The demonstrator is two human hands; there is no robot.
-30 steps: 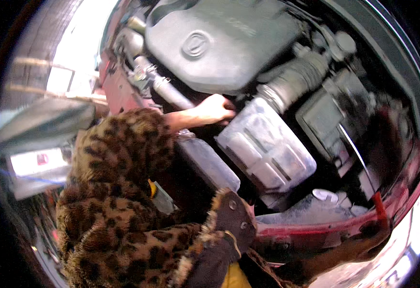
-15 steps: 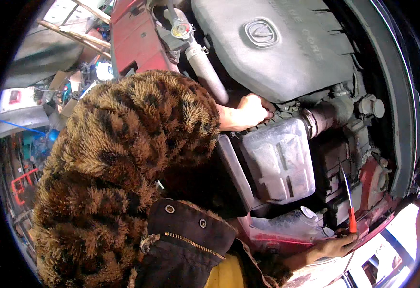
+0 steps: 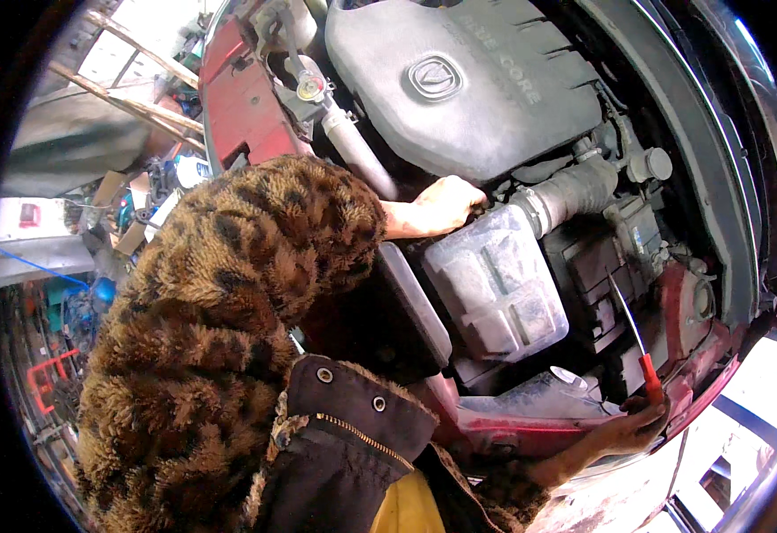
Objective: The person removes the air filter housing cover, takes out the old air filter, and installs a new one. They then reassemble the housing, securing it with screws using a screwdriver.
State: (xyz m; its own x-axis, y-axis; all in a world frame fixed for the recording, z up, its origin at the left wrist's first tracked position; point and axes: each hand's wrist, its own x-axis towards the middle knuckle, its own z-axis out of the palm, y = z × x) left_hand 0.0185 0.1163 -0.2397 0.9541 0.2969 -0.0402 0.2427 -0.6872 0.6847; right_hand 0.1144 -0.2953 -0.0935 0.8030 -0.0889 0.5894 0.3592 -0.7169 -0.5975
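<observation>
Over the open engine bay, my left hand point(image 3: 444, 207) reaches in between the engine cover point(image 3: 459, 98) and the grey plastic air filter box point(image 3: 497, 284). Its fingers are curled down at the box's upper edge; the tips and whatever they grip are hidden. At the front right, my right hand point(image 3: 634, 430) is closed round the base of the screwdriver's red-orange handle point(image 3: 650, 377). The screwdriver's thin metal shaft point(image 3: 626, 311) points up and away, over the dark parts beside the box. A ribbed intake hose point(image 3: 575, 197) joins the box on its far right.
A pale pipe with a round cap point(image 3: 310, 87) runs left of the engine cover. Along the near side lie a dusty fluid reservoir point(image 3: 530, 395) and the red body edge point(image 3: 530, 440). Wooden poles point(image 3: 131, 93) and workshop clutter stand at the left.
The view has shifted, so the engine bay sits further left in the picture. My left hand is still at the box's edge, its fingers turned slightly. The screwdriver is still in my right hand.
</observation>
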